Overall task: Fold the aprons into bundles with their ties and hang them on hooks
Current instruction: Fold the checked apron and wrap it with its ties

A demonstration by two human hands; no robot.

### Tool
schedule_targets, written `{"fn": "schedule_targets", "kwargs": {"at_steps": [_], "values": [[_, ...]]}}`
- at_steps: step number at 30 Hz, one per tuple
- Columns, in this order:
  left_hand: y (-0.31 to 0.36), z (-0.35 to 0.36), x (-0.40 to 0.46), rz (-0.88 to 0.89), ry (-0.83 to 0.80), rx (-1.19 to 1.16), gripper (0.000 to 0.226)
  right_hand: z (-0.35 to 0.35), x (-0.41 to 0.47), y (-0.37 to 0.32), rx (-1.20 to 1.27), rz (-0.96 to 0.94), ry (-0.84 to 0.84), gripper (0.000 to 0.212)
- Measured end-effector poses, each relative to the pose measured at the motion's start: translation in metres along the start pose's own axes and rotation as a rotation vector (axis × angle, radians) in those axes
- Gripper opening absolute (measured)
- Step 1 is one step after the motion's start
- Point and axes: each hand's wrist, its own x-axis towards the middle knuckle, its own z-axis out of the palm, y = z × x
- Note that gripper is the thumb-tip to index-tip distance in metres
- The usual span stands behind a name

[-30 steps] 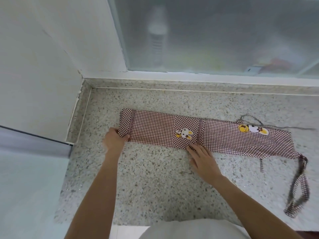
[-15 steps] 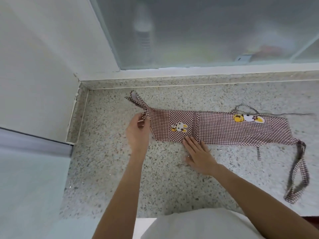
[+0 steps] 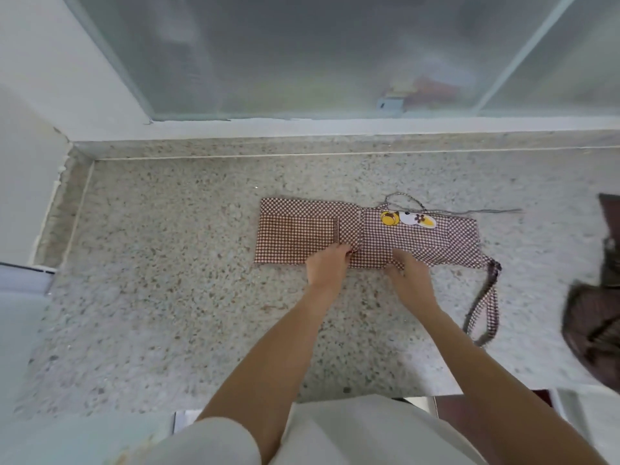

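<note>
One checked apron (image 3: 365, 238) lies flat on the speckled stone surface (image 3: 167, 297), folded into a long band that runs left to right, slightly right of centre. Its left end is doubled over onto the band, so the left section shows a plainer rectangular panel; the right section carries one cartoon patch (image 3: 407, 219) in yellow and white.

Two hands work at the near edge of the band. The left hand (image 3: 327, 265) sits at the fold line, fingers curled down onto the cloth — its grip appears to pinch the edge of the doubled-over layer. The right hand (image 3: 411, 271) rests just beside it on the near edge of the right section, fingers bent onto the cloth; whether it pinches or only presses cannot be told.

Two ties are visible. One wide checked tie (image 3: 483, 307) leaves the right end of the apron and loops toward the near edge of the surface. One thin cord (image 3: 469, 211) lies along the far edge — it runs out to the right.

One dark, blurred bundle of cloth (image 3: 597, 330) lies at the right edge of the view, well apart from the apron. A frosted window (image 3: 302, 55) stands behind the surface.
</note>
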Motion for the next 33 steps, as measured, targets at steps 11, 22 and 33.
{"fn": "schedule_targets", "kwargs": {"at_steps": [11,22,33], "values": [[-0.075,-0.013,-0.048,-0.385,0.361,-0.309,0.061,0.025,0.038,-0.037,0.028,0.022,-0.228,0.048],[-0.101,-0.025,-0.032,-0.654,0.254,-1.071,0.048,0.058,0.045,-0.063,-0.144,0.091,-0.112,0.084],[-0.051,-0.006,-0.022,-0.799,0.301,-1.027,0.064,0.06,0.05,-0.058,-0.088,0.055,-0.07,0.076]]}}
